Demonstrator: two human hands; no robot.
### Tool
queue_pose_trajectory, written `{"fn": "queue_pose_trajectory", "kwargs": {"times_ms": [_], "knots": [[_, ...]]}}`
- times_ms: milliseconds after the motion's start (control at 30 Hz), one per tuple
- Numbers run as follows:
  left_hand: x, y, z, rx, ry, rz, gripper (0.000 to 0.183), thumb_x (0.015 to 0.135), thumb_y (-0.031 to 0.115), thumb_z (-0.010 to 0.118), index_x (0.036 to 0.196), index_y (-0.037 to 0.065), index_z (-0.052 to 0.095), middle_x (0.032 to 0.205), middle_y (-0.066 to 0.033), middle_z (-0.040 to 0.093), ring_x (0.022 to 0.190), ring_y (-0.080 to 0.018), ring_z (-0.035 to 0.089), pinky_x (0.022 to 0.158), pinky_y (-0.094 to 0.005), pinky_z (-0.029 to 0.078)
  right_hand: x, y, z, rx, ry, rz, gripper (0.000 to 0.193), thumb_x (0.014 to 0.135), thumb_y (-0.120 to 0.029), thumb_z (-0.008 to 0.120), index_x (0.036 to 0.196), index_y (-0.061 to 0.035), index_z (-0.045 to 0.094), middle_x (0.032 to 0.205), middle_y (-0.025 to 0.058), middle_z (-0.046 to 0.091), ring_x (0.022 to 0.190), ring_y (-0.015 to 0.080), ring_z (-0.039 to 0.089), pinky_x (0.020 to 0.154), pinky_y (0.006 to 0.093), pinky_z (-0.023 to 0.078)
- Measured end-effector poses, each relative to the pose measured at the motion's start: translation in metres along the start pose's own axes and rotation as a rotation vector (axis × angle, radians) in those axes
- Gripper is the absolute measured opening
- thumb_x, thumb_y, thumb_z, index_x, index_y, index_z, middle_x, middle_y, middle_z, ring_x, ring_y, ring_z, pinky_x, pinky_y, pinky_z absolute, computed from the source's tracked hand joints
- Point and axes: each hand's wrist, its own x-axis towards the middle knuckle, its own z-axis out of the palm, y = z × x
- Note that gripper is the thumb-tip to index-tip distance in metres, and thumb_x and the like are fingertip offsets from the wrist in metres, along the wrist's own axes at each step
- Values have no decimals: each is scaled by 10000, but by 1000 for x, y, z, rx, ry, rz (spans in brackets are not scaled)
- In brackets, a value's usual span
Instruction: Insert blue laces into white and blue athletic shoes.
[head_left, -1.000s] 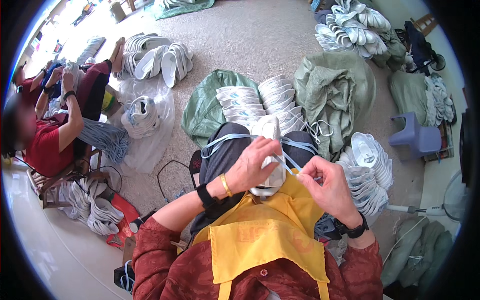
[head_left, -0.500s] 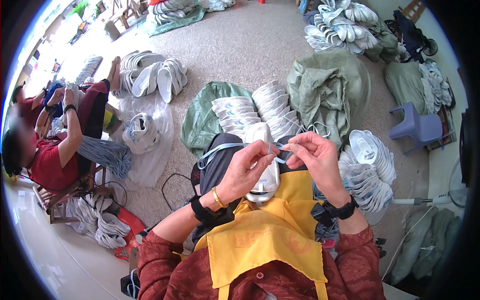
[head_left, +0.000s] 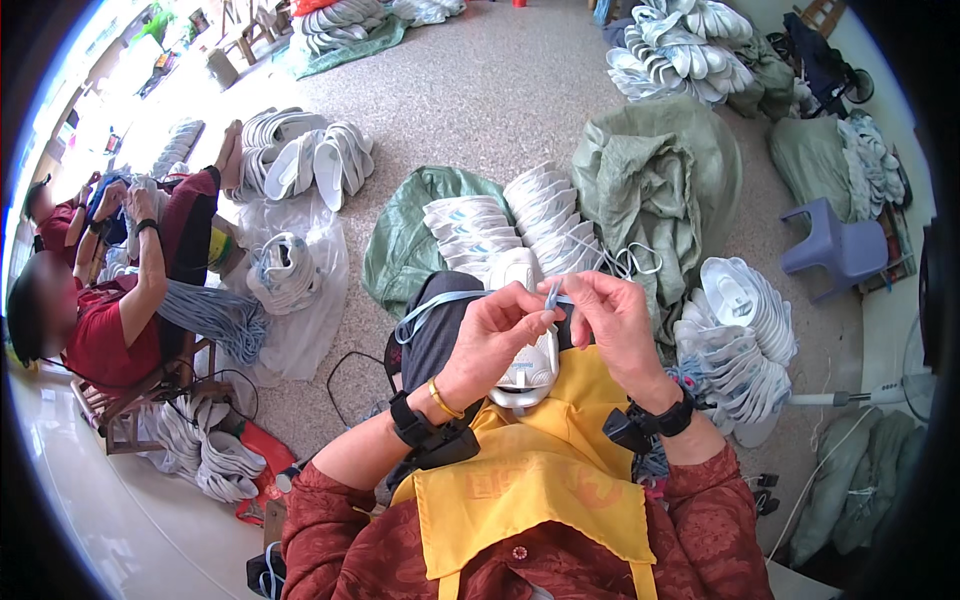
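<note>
Fingertips of both hands meet just above the white moulded cup-shaped face mask (head_left: pixel 527 368), which lies in the lap on the yellow cloth apron (head_left: pixel 540 480) and serves as the landmark. Far to the left of the mask, another person in a red top (head_left: pixel 100 330) sits on a low wooden stool, hands raised over a bundle of pale blue straps (head_left: pixel 215 320). Nearer, left of the mask, a clear plastic sheet (head_left: pixel 300 300) carries a small heap of white masks. Directly left above the mask, the left hand (head_left: pixel 490 345) is curled nearly closed, thumb and forefinger pinched on the pale blue elastic strap (head_left: pixel 440 300), which trails away leftward, apparently kept taut for fastening. Right above the mask, the right hand (head_left: pixel 615 325) is likewise almost closed, its fingertips nipping the strap's upturned end beside the left thumb. Beyond the mask, stacked white masks (head_left: pixel 540 215) rest on a green woven sack (head_left: pixel 410 240), seemingly within easy reach. Right of the mask sit another mask pile (head_left: pixel 740 340) and, farther off, a lilac plastic stool (head_left: pixel 835 250).
</note>
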Motion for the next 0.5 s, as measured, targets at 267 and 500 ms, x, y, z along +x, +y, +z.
{"fn": "queue_pose_trajectory", "kwargs": {"times_ms": [267,500], "knots": [[1,-6,2,-13,35,15,124,1044,133,729,976,37,686,865,43,693,776,-9,573,682,-204,463,-8,12,1,-53,12,-15,215,1023,-159,751,1157,7,776,833,1,739,613,9,586,546,188,450],[1,-13,2,86,66,52,129,1026,91,734,947,31,651,855,29,682,746,-33,578,667,-211,463,-7,21,1,-41,4,-27,194,1005,-137,761,1146,-6,786,970,14,782,626,8,573,560,188,464]]}}
